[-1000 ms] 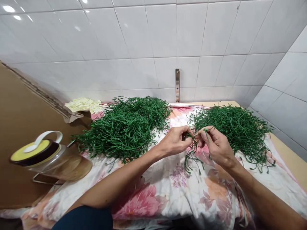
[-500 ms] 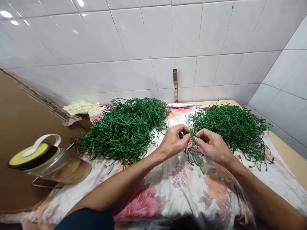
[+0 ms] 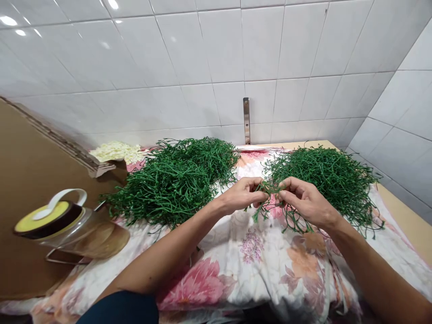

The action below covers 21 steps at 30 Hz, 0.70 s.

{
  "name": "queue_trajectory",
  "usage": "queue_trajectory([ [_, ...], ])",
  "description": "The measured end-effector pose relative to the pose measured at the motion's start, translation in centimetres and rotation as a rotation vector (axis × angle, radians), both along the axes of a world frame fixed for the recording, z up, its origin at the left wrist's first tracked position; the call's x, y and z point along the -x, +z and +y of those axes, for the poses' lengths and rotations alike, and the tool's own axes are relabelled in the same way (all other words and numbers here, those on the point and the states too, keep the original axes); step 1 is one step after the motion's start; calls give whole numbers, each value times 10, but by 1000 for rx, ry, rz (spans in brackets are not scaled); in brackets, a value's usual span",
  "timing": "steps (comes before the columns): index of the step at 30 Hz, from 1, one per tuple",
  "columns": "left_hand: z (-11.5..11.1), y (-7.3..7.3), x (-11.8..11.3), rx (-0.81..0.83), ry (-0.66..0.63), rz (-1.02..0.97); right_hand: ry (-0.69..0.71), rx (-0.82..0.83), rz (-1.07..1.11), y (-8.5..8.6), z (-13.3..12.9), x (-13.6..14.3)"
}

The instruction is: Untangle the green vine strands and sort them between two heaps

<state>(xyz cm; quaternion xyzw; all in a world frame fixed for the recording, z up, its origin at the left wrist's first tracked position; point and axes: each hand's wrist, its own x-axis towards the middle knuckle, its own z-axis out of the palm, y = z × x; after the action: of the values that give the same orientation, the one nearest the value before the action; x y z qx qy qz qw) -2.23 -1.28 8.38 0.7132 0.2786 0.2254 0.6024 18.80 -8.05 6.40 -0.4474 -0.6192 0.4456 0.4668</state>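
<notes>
My left hand and my right hand meet at the middle of the cloth, each with thumb and fingers pinched on a small tangle of green plastic-looking stems. Some stems stretch across the gap between the fingertips, and loose ends dangle below both hands. Left of my hands lies a large heap of similar thin green stems with small knobbed tips. A second heap of green stems is just beyond and right of my right hand.
A floral cloth covers the table. At the left stand a cardboard sheet and a clear jug with a yellow lid. Pale cream pieces are piled at the back left. A metal bracket is on the tiled wall.
My hands have moved slightly apart, spreading the green stems between them. Stems that hung in one bunch now hang in separate parts under each hand.
</notes>
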Motion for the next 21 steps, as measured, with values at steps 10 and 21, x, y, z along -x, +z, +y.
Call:
queue_trajectory([
  [10,18,9,23,95,-268,61,24,41,-25,16,-1,-14],
  [21,14,-3,16,-177,-242,-11,14,217,86,11,2,-14],
])
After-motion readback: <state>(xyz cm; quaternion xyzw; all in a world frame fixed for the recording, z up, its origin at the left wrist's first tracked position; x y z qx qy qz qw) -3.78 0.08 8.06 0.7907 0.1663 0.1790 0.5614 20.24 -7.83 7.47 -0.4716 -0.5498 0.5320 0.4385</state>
